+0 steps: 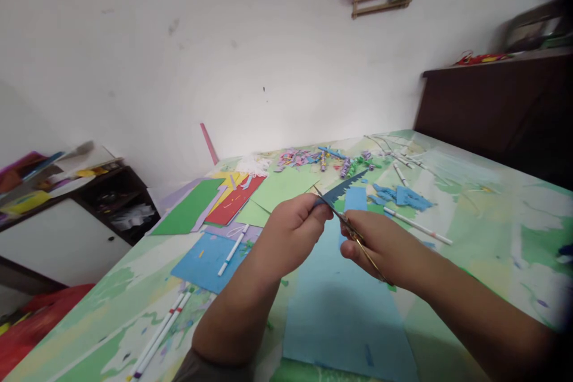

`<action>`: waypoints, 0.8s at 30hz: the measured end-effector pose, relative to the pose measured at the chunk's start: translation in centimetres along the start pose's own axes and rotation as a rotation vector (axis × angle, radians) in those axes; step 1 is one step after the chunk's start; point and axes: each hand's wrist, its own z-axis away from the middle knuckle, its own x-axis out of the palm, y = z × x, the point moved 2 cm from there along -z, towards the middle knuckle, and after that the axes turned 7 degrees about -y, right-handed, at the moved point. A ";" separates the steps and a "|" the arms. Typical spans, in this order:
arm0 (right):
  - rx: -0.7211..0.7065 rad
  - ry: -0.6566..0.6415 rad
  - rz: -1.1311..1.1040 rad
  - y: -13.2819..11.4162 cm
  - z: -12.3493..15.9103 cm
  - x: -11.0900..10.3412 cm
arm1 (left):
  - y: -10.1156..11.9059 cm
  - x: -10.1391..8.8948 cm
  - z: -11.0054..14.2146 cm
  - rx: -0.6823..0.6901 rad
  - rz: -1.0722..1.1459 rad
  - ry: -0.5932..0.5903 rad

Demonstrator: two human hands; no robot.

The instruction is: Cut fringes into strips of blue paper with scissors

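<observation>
Pinched in my left hand (pixel 295 228) is a narrow strip of blue paper (pixel 342 189), its edge notched like a fringe toward the far end. My right hand (pixel 380 245) grips a pair of gold-handled scissors (pixel 358 239). The blades cross the strip close to my left fingertips, and they look slightly parted. Beneath both hands lies a large light-blue sheet (pixel 344 310) on the patterned tablecloth. Cut blue paper pieces (pixel 403 196) lie just beyond my right hand, near a white paper stick (pixel 418 225).
Coloured sheets, among them a green one (pixel 190 209) and a red one (pixel 235 200), lie at the left. Curled paper scraps (pixel 299 158) gather at the back by the wall. White sticks (pixel 161 334) rest at the front left. A dark cabinet (pixel 487 101) borders the table's right.
</observation>
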 end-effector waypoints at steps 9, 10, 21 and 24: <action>-0.050 0.004 -0.069 -1.2 0.2 0.2 | 0.4 -0.2 0.7 0.016 0.017 0.009; -0.041 -0.007 -0.062 -1.2 0.1 0.2 | 0.4 -0.3 0.7 0.010 0.020 -0.011; 0.012 -0.009 -0.052 -1.3 0.1 0.5 | 0.9 -0.7 1.3 -0.013 0.120 -0.031; -0.023 0.034 -0.064 -1.4 0.2 0.5 | 1.0 -0.6 1.1 0.021 0.048 0.022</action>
